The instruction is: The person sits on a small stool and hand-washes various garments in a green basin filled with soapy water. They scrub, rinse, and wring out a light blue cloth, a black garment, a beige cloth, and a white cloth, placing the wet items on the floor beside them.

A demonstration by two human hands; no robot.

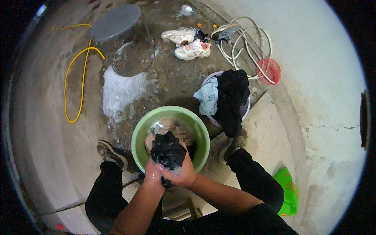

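Between my feet stands a green plastic basin [138, 129] with water and beige-brown cloth [183, 133] inside. Over its near side, a wet black cloth [167, 149] is bunched up between my two hands. My left hand [153, 171] grips its lower left side, and my right hand [185, 169] wraps the right side. Wet suds or shine show on the cloth and on my fingers. The two hands meet at the bottom of the bundle, where part of the black cloth hangs below them. Some of the fingers are hidden by the cloth.
Right of the basin, a pale tub [249, 107] holds black clothing [235, 97] and a light blue cloth [208, 95]. Sneakers [192, 50], a white hose [233, 54] and a red plastic container [268, 72] lie beyond. Foam [122, 91], a grey lid [116, 22] and a yellow hose [66, 85] are leftward.
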